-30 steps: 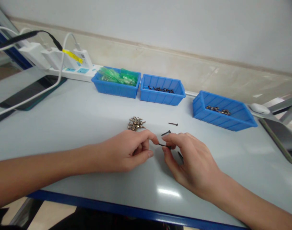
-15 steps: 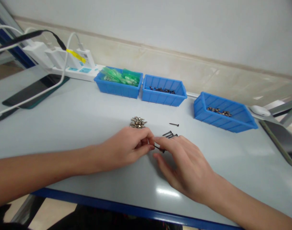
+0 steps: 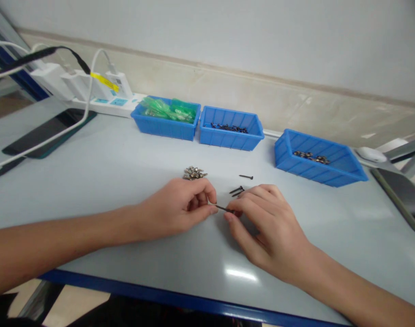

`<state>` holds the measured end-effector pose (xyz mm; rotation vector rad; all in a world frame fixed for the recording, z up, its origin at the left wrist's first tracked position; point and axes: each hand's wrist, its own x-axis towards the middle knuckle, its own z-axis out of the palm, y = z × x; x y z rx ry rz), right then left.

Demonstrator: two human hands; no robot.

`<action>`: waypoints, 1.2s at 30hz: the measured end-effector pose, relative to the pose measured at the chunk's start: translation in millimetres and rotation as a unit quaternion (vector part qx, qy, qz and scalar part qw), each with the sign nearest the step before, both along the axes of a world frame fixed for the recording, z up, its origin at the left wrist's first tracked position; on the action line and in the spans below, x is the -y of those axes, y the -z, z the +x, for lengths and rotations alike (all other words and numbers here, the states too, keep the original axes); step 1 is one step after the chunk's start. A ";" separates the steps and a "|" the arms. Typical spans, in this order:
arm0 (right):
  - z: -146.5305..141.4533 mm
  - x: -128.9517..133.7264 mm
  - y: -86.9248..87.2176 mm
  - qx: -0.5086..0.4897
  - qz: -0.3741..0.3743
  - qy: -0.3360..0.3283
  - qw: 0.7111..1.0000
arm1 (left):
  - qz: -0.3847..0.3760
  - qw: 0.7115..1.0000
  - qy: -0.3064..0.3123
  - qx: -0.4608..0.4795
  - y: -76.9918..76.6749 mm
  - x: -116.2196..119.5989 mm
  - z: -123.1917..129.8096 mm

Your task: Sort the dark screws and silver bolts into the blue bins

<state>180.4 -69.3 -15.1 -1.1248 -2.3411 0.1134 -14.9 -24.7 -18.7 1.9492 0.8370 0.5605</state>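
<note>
A dark screw [image 3: 224, 209] lies between my two hands, low over the table. My left hand [image 3: 183, 204] has its thumb and forefinger closed around the pointed end. At the head end, my right hand [image 3: 272, 231] pinches the screw between thumb and fingers. Just beyond my right fingers, a few more dark screws [image 3: 236, 190] rest on the table, partly hidden by that hand. A single dark screw [image 3: 246, 176] lies farther back. Behind my left hand is a small pile of shiny metal fasteners [image 3: 194, 173].
Along the wall stand a blue bin with green plastic bags [image 3: 166, 129], a blue bin of dark screws [image 3: 229, 141] and a blue bin of metal pieces [image 3: 316, 170]. A power strip [image 3: 108, 108], white cables and a phone [image 3: 47, 134] are left; another dark device [image 3: 405, 195] is right.
My right thumb and fingers have closed on the screw's head, having been apart beside it. My left hand stays at the tip. The view has shifted slightly.
</note>
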 end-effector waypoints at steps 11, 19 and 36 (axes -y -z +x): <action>-1.1 7.2 -5.7 -0.083 0.060 -0.010 0.995 | -0.219 0.964 0.120 0.086 -12.3 -13.3 -5.7; -3.1 8.2 -9.2 -0.068 0.084 -0.005 0.994 | -0.164 0.981 0.053 0.089 -7.5 -10.4 -3.4; -6.6 4.6 -3.6 -0.074 0.079 0.018 0.994 | -0.094 0.989 -0.042 0.105 -3.7 -2.4 1.9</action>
